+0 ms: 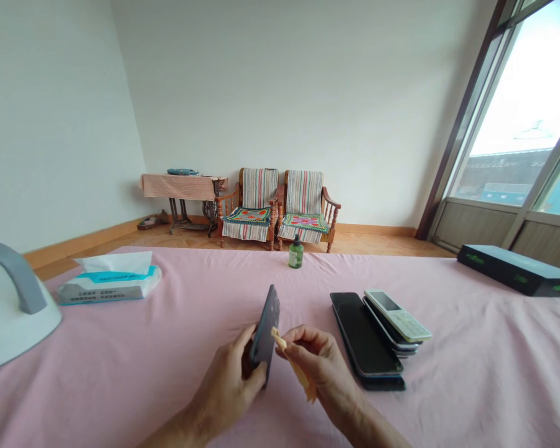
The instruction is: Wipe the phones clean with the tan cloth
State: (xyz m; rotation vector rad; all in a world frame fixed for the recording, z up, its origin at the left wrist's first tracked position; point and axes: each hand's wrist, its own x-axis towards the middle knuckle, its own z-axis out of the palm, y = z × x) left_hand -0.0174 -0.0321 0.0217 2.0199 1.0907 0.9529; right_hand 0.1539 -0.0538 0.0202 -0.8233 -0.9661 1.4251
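My left hand [231, 382] grips a dark phone [267, 330] by its lower end and holds it upright on its edge above the pink tablecloth. My right hand [320, 364] is closed in a pinch on a small yellowish cloth or strip [295, 367], whose tip touches the phone's right face. Just to the right lies a stack of several phones [376, 336], with a white keypad phone [398, 316] on top.
A pink cloth covers the table [168, 348]. A tissue pack [109, 280] lies at the left, a white lamp base [14, 311] at the far left, a small green bottle [295, 252] at the far edge, and a dark box [518, 269] at the right. Two chairs stand by the far wall.
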